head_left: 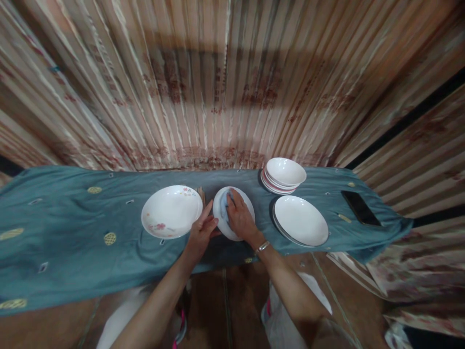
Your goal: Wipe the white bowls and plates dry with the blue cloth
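Observation:
A small white bowl (244, 196) is between my hands at the middle of the table. My left hand (202, 230) grips its left rim, thumb toward the top and other fingers partly hidden beneath. With bent fingers, my right hand (240, 215) presses a light blue cloth (224, 207) against the bowl's surface. A bracelet circles the right wrist. Just left of the bowl lies a large white plate with flower patterns (172, 212). Some thin wooden sticks, perhaps chopsticks (201, 194), show between that plate and the bowl.
Several stacked bowls (286, 171) stand at the back right. In front of them is a small stack of white plates (301, 221). A black phone (360, 208) lies near the right end of the teal tablecloth (72, 228). Pleated curtains (203, 97) hang behind the table.

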A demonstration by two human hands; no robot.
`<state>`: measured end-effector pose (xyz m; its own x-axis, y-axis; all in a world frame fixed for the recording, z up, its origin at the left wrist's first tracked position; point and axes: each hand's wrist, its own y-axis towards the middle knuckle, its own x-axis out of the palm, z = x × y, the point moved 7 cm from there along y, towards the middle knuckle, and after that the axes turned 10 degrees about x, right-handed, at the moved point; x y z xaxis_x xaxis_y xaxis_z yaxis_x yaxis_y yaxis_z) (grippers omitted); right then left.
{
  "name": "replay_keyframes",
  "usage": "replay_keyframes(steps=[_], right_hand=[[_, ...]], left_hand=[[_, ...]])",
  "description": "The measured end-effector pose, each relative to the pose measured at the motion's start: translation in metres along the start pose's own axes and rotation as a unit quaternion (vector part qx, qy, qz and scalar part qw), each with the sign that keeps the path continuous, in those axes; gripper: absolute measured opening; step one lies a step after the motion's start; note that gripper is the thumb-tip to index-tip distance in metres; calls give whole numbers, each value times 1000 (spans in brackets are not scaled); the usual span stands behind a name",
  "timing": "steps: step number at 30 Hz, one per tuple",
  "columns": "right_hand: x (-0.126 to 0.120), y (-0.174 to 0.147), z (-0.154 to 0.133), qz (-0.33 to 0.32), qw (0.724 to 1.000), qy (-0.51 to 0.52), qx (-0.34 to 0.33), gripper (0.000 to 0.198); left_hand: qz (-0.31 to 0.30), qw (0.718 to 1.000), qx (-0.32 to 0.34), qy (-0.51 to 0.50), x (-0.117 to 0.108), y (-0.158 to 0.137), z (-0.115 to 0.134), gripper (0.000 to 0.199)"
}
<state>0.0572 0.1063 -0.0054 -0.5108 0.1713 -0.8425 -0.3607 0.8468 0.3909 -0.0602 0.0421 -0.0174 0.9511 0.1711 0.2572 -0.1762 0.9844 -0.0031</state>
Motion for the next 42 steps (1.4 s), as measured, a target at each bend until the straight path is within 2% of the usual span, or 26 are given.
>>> replay_keyframes(steps=[4,9,14,21,25,28,34,39,42], right_hand=[[-1,-4,18,-3,999,-39,16,47],[0,-18,27,-29,996,-85,-7,46],[-3,-31,33,-32,996,-80,3,47],[-33,-36,29,-34,994,-94,54,49],[-33,-36,23,-76,993,-90,23,35],[-25,-31,29,-95,990,-99,34,29],[-17,-12,42,-63,988,-102,99,29],[-11,3,45,-8,991,-28,130,33],[-5,11,47,1,991,21,130,36]], left_hand=[[-13,1000,-3,-13,1,1,-2,83],[-1,1000,-8,-19,0,3,-3,85],[3,1000,-6,-14,1,4,-3,84],[12,1000,-2,-10,-2,6,-5,81],[8,1000,3,-6,-2,6,-4,81],[3,1000,4,8,0,5,-2,81],[-15,999,7,27,4,1,3,84],[-23,1000,2,16,6,-2,6,84],[-22,1000,-3,5,6,-2,6,83]])
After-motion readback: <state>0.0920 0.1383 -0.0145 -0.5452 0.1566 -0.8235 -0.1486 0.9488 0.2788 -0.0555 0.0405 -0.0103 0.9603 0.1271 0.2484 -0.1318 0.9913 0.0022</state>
